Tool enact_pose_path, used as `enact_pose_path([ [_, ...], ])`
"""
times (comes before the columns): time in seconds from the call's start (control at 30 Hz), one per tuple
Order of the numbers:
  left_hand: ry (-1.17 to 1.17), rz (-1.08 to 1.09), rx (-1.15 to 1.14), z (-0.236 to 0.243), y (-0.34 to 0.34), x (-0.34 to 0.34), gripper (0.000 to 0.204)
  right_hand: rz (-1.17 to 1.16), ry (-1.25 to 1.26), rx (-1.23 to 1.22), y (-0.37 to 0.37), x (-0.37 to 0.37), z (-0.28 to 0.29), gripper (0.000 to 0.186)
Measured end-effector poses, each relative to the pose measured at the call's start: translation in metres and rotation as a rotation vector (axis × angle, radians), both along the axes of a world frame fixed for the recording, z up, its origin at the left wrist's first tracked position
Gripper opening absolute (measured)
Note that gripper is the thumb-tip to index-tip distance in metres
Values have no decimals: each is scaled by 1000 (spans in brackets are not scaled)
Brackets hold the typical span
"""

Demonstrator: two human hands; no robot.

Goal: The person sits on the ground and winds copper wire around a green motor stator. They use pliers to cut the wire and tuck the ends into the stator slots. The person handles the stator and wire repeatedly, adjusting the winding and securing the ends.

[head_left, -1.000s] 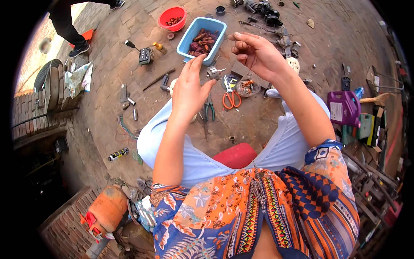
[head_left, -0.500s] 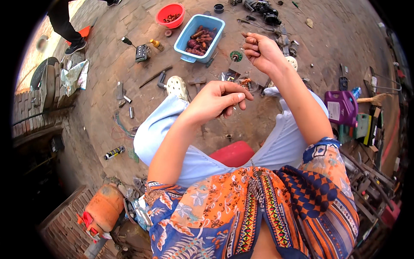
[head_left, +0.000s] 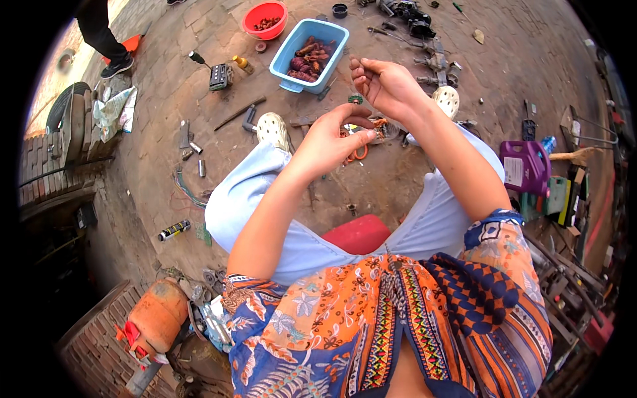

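Over the ground between my knees, my left hand (head_left: 332,140) is held with its fingers bent and the thumb apart; I see nothing in it. Farther forward and to the right, my right hand (head_left: 393,89) has its fingers curled in towards the thumb. Whatever they may hold is too small or hidden to make out. Below and behind the left hand lie orange handles (head_left: 359,152), partly covered by it. A round green-rimmed part (head_left: 355,99) shows just beyond its fingertips. A clear container with small coloured bits (head_left: 383,129) lies between the two hands, partly hidden.
Ahead stand a blue basin (head_left: 282,60) of dark reddish pieces and a red bowl (head_left: 284,26). A hammer (head_left: 304,121) and small metal parts lie about. To the right is a purple jug (head_left: 525,166); at lower left, an orange gas cylinder (head_left: 159,312). A person's leg (head_left: 99,30) shows far left.
My right hand has come left and slightly nearer, turning its fingers inward. The left hand has shifted a little forward, its thumb and fingers more apart. The orange handles now show beneath it.
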State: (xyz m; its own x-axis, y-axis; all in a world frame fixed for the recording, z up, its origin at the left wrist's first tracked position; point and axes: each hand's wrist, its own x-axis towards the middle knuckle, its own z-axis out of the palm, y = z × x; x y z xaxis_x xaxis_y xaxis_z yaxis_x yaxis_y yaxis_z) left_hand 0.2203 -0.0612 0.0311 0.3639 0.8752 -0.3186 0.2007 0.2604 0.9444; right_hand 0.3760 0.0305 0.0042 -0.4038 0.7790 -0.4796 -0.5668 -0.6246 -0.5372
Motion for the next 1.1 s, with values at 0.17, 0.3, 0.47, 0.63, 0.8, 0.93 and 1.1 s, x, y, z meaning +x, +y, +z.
enact_pose_path([
  [0.17,0,35,12,3,0,1,35,35,-144,89,-11,-11,23,27],
  [0.3,-77,267,36,7,7,-7,30,61,-105,131,-14,-10,29,27],
  [0.47,-165,442,2,13,4,-9,37,130,-12,176,-17,-13,19,28],
  [0.63,-233,399,-105,11,6,-16,38,115,-46,177,-19,-13,18,29],
  [0.8,22,59,-175,27,5,-19,26,73,-54,198,-8,-8,22,29],
  [0.93,37,-280,-210,38,0,-26,28,-209,-53,179,26,10,20,19],
  [1.1,-312,-245,-255,68,-5,-38,30,-375,-95,122,72,47,-9,17],
])
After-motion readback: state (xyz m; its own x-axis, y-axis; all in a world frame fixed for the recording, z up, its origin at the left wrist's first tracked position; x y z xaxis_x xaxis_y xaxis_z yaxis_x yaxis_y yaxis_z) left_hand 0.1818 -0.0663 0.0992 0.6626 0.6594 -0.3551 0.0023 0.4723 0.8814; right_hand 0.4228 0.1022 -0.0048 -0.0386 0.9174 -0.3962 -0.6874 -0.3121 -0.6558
